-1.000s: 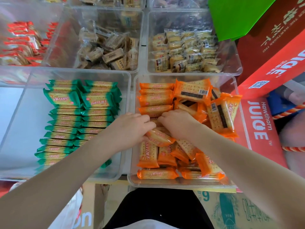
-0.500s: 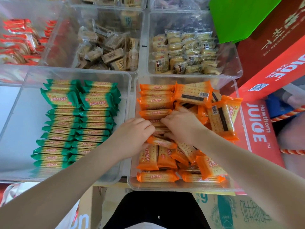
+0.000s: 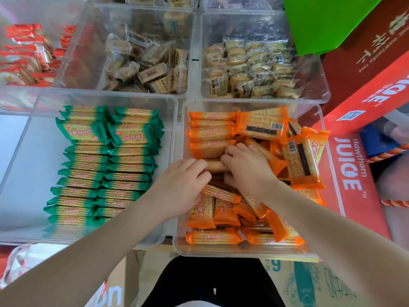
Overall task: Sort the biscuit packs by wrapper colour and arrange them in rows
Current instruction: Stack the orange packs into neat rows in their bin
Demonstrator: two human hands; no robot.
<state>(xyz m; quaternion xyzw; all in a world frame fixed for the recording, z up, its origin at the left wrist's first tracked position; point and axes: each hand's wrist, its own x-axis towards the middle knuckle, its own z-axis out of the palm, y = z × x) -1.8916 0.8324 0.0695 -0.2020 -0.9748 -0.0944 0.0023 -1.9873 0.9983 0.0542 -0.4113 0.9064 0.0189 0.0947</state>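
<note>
Orange-wrapped biscuit packs (image 3: 211, 134) fill the clear bin (image 3: 321, 165) at the near right: a short neat row at its far left, the others lying loose and crossed. Both hands are in this bin, fingers curled over the same orange pack (image 3: 215, 166) at the near end of that row. My left hand (image 3: 183, 185) holds its left end, my right hand (image 3: 247, 167) its right end. Green-wrapped packs (image 3: 104, 165) stand in two neat rows in the clear bin (image 3: 26, 151) at the near left.
Behind are bins of red-wrapped packs (image 3: 24, 56), brownish clear-wrapped packs (image 3: 150, 69) and pale yellow packs (image 3: 250, 69). Red juice cartons (image 3: 354, 180) and a green board (image 3: 327, 21) crowd the right side. A cardboard box (image 3: 309, 284) sits below the bins.
Both hands have moved a little farther into the orange bin, toward the neat row, carrying one pack between them. The loose packs near them have shifted slightly.
</note>
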